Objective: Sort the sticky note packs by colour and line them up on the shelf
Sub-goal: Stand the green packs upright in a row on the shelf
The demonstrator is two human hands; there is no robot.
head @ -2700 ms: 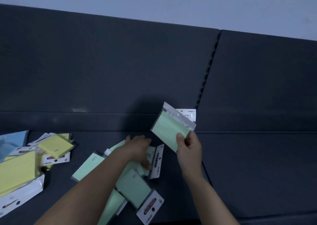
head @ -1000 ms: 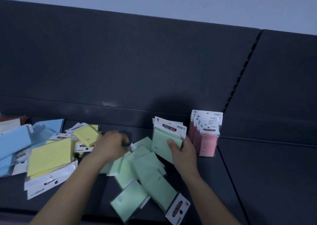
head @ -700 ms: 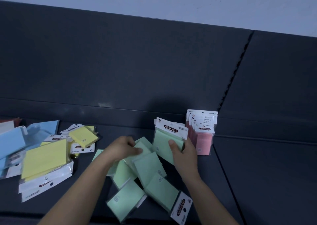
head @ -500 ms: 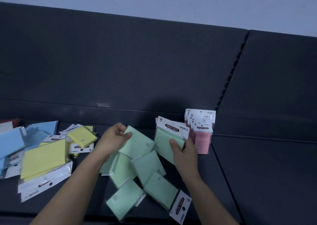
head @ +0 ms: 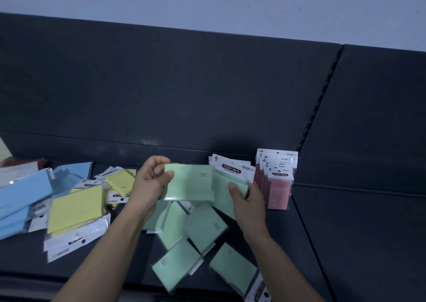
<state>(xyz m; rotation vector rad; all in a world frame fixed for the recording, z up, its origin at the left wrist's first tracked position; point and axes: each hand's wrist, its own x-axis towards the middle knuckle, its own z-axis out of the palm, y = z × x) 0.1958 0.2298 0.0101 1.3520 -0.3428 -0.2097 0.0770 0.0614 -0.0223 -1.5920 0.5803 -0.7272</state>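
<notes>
My left hand (head: 149,184) grips a green sticky note pack (head: 191,182) by its left edge, lifted above the shelf and turned sideways. My right hand (head: 247,200) holds upright green packs (head: 232,175) with white "STICKY NOTE" headers, standing against the back panel. Right beside them stands a row of pink packs (head: 277,182). Several loose green packs (head: 202,228) lie scattered flat below my hands. Yellow packs (head: 76,207) and blue packs (head: 23,193) lie in heaps at the left.
The dark shelf board (head: 357,244) runs to the right past a seam, with a dark back panel (head: 161,89) behind and a slotted upright (head: 318,103) between the sections. A reddish pack (head: 20,163) peeks out at the far left.
My left hand has picked a green pack out of the loose pile and raised it toward the upright green packs. My right hand has stayed on those standing packs.
</notes>
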